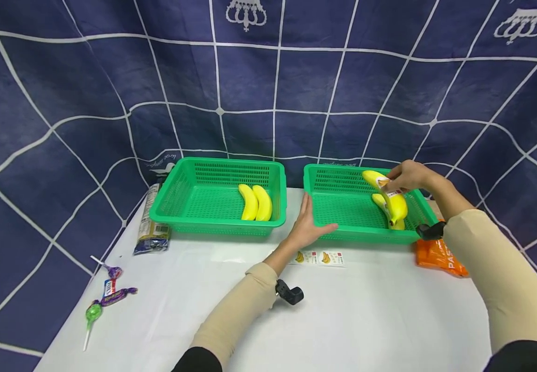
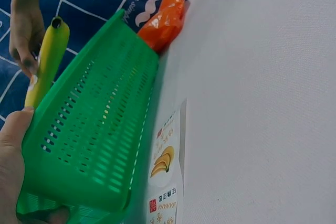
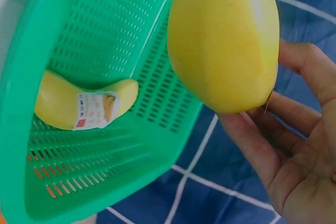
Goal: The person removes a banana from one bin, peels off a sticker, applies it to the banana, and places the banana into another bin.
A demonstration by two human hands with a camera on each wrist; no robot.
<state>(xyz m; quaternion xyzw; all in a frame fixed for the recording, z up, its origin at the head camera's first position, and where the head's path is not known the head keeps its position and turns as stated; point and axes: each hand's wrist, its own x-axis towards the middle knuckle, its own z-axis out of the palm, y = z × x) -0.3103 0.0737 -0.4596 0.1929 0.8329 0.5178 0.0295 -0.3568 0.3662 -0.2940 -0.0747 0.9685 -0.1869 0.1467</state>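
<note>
The right hand (image 1: 410,175) grips a banana (image 1: 397,206) around its middle, over a green basket (image 1: 366,234) the outspread left hand (image 1: 305,227) touches.

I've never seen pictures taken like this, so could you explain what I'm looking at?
No machine here: these are a person's bare left hand and right hand. The wide picture comes from a camera worn on the head, looking down. The two closer pictures come from cameras on the wrists. On the white table, the left green basket holds two bananas, and the right green basket one labelled banana. Around them lie banana labels, sweets and an orange packet. The right hand holds another banana above the right green basket; the left hand touches that basket's near left corner.
</note>
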